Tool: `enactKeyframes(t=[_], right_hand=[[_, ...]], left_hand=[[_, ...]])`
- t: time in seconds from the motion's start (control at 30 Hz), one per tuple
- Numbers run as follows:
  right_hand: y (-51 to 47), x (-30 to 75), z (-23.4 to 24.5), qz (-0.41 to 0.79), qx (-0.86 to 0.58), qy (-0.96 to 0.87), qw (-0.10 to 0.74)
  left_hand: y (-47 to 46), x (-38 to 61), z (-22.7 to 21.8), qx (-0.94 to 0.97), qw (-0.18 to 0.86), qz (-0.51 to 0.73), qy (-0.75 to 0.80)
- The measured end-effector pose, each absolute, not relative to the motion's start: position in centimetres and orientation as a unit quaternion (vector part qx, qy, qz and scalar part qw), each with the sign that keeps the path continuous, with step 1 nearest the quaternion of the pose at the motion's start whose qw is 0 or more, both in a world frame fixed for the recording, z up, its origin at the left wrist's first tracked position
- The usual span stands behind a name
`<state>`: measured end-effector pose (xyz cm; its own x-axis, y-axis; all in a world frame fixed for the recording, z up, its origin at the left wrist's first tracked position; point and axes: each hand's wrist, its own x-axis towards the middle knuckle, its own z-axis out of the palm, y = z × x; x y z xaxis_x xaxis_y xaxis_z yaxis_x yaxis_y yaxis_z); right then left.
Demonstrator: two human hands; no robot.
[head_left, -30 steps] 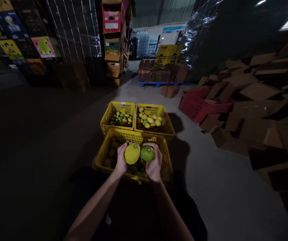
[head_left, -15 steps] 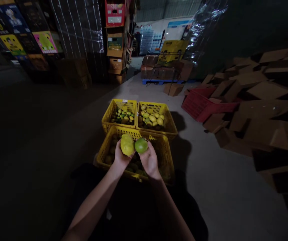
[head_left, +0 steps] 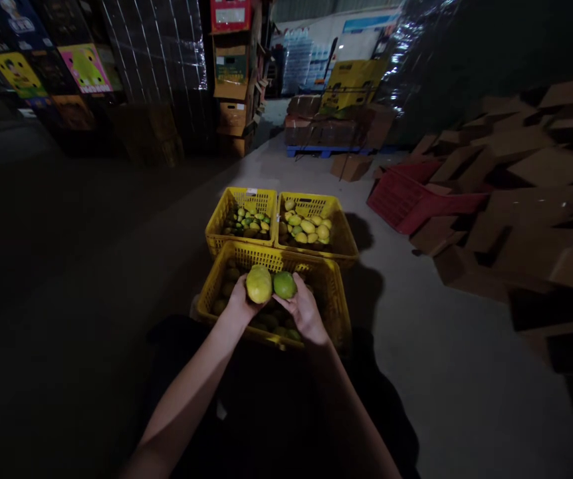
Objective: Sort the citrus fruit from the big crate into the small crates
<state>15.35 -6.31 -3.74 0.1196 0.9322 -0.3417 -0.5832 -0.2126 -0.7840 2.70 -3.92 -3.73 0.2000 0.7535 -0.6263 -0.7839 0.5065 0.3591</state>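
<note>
My left hand (head_left: 242, 303) is closed on a large yellow lemon (head_left: 258, 284). Close beside it, a smaller green lemon (head_left: 284, 285) rests in the fingers of my right hand (head_left: 306, 309). Both hands hover over the near yellow crate (head_left: 341, 313), where more fruit lies in shadow. Behind it, the far left crate (head_left: 211, 231) contains small green and yellow lemons (head_left: 250, 221). Bigger, mostly yellow lemons (head_left: 308, 226) fill part of the far right crate (head_left: 349, 239).
A red crate (head_left: 406, 196) lies tipped on the floor to the right, against a heap of cardboard boxes (head_left: 526, 219). A blue pallet (head_left: 324, 152) bears boxes farther back. Stacked cartons (head_left: 230, 73) and a wrapped stack (head_left: 154, 60) stand behind.
The yellow lemon has turned in my left hand, and the green one has turned slightly in my right. My view has tilted down a little, raising the background.
</note>
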Motion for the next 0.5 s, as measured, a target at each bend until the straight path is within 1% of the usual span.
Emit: enactKeyframes(t=[0.37,0.43,0.5], right_hand=[[-5.9,15.3,-4.3,0.655,-0.48,-0.245,0.53],[-6.0,15.0,-4.1,0.641,-0.478,-0.265,0.54],[-6.2,14.8,-3.7,0.612,-0.463,-0.284,0.575]], left_hand=[[-4.9,1.9,-1.9,0.0,0.765,0.485,0.423],[-5.2,1.7,-1.6,-0.007,0.765,0.491,0.417],[-5.4,1.7,-1.4,-0.014,0.769,0.503,0.393]])
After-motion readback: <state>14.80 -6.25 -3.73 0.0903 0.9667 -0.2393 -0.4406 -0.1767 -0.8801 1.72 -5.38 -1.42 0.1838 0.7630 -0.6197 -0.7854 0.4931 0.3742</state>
